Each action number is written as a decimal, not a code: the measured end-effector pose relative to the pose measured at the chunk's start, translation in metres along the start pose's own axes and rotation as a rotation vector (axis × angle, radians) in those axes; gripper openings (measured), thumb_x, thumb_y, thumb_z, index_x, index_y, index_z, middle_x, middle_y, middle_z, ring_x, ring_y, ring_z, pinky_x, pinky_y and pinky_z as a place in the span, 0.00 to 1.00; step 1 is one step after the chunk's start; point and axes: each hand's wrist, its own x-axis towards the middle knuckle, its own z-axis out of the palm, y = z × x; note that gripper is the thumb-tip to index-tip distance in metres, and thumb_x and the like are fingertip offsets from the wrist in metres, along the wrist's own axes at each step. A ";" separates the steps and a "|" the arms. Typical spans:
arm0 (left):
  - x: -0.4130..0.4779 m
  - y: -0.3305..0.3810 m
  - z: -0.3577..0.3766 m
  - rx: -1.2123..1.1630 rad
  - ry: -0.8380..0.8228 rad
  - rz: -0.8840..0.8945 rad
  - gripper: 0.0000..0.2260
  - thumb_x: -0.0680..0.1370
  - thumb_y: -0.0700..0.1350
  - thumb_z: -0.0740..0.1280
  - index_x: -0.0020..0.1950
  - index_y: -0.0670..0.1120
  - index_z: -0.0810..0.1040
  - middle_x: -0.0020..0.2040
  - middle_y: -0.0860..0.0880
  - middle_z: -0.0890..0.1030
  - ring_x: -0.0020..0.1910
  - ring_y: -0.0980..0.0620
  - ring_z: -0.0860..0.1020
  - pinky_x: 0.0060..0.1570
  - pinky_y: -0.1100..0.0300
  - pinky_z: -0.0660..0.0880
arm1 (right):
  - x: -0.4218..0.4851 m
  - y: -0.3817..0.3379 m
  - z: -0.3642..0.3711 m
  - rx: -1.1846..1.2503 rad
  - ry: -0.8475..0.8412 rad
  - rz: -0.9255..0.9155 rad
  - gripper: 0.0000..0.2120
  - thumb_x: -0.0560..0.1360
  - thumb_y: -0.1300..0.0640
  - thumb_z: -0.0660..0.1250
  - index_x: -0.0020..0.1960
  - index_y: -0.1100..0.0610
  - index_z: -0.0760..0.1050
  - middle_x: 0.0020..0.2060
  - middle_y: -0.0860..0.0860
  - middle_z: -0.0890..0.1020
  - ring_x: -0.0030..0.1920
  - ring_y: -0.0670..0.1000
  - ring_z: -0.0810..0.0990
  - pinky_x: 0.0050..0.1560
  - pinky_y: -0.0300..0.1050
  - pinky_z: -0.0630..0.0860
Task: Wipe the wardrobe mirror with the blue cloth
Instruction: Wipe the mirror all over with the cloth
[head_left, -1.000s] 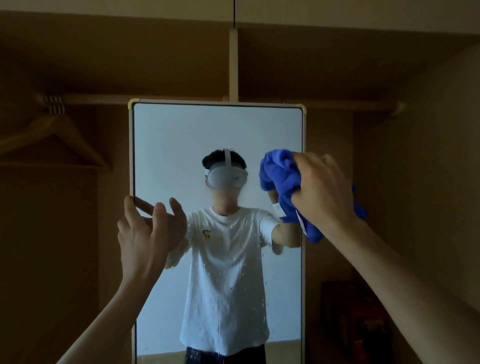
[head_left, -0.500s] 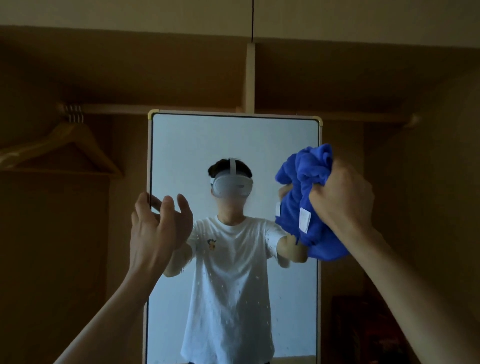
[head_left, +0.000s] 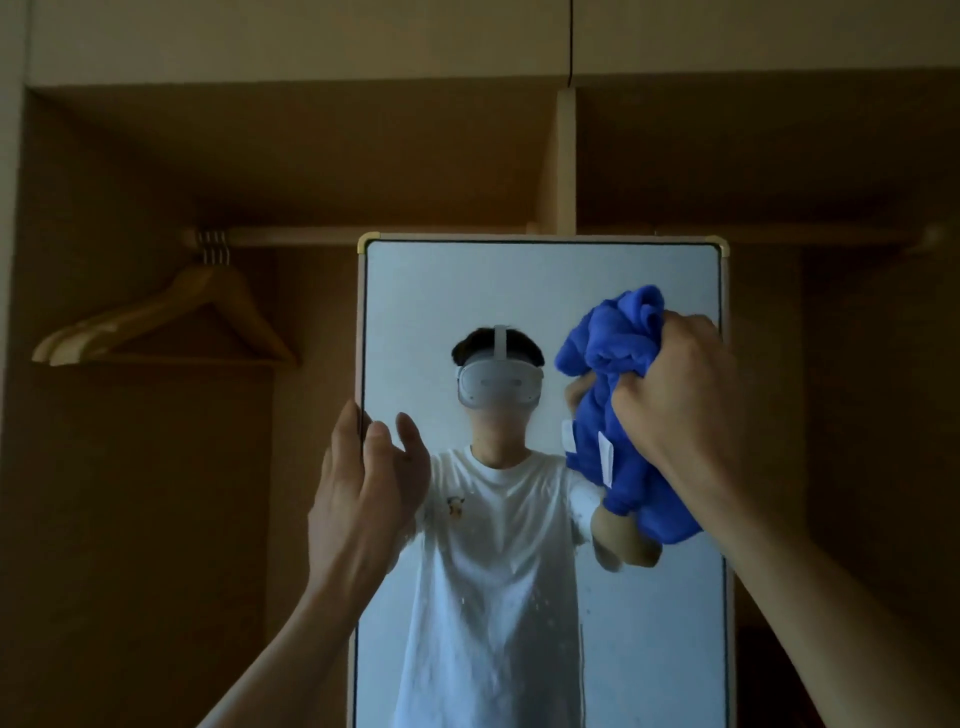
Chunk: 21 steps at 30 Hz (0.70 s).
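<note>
1. The right hand (head_left: 680, 395) is fisted tight around the bunched blue cloth (head_left: 613, 364), up at the right side of the mirror (head_left: 519, 291), below its top corner.
2. Is the cloth on the glass or just off it? I can't tell from here.
3. The left hand (head_left: 358, 493) is raised at the mirror's left edge, fingers loose and apart, gripping nothing.
4. Wooden hangers (head_left: 171, 322) hang on the rail, far left.

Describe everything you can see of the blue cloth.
The blue cloth is soft, fleecy-looking fabric, bunched into a crumpled wad, small white tag showing. The right hand grips it, folds bulging above and hanging below the fist. It is held at the upper right of the mirror, seemingly touching the glass.
</note>
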 end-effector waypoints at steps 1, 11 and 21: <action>0.001 0.000 -0.001 -0.022 -0.008 0.002 0.30 0.80 0.69 0.48 0.82 0.63 0.57 0.80 0.52 0.67 0.76 0.46 0.69 0.72 0.48 0.67 | -0.004 -0.013 0.004 0.009 -0.007 -0.021 0.13 0.71 0.59 0.67 0.55 0.60 0.74 0.47 0.55 0.75 0.45 0.59 0.78 0.43 0.51 0.74; 0.005 -0.012 -0.019 -0.296 -0.121 -0.134 0.26 0.68 0.81 0.57 0.48 0.65 0.81 0.48 0.53 0.87 0.54 0.47 0.85 0.59 0.40 0.81 | -0.066 -0.146 0.066 0.160 -0.214 -0.380 0.17 0.72 0.55 0.69 0.58 0.59 0.73 0.50 0.55 0.76 0.47 0.53 0.77 0.43 0.42 0.67; 0.006 -0.038 -0.035 -0.382 -0.288 -0.122 0.29 0.85 0.61 0.40 0.71 0.54 0.76 0.55 0.53 0.87 0.54 0.56 0.85 0.45 0.67 0.80 | -0.065 -0.122 0.054 -0.103 -0.280 -0.660 0.09 0.71 0.55 0.71 0.51 0.53 0.78 0.44 0.51 0.79 0.47 0.55 0.78 0.37 0.47 0.63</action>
